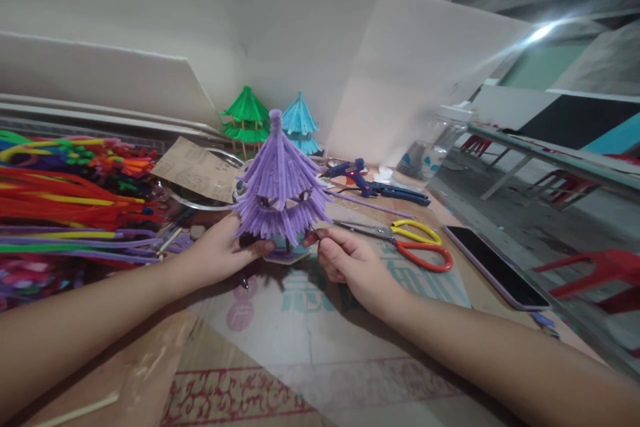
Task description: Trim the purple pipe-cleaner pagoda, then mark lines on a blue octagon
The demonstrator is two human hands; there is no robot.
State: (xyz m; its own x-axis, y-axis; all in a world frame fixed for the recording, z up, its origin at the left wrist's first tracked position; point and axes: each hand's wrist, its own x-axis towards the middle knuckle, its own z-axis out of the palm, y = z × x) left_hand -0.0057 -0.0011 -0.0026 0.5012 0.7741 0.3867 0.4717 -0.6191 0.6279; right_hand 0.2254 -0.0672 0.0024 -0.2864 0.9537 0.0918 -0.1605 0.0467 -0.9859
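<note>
A purple two-tiered model pavilion (280, 173), covered in fuzzy pipe cleaners, stands upright in front of me. My left hand (215, 250) grips it low on the left, thumb over the base and fingers hidden behind it. Closed in a pinch, my right hand (347, 260) is at the lower right edge of the roof. A thin dark sliver shows between its fingertips, too small to name. Scissors (423, 259) with one yellow and one orange-red handle lie just beyond the right hand.
Behind are a green model pavilion (246, 107) and a light blue one (300, 120). Pipe cleaners (65, 200) pile up on the left beside brown paper (197, 170) on a round tray. Rightward lie a blue glue gun (354, 177), pliers (400, 193), a plastic jar (433, 140) and a phone (495, 267).
</note>
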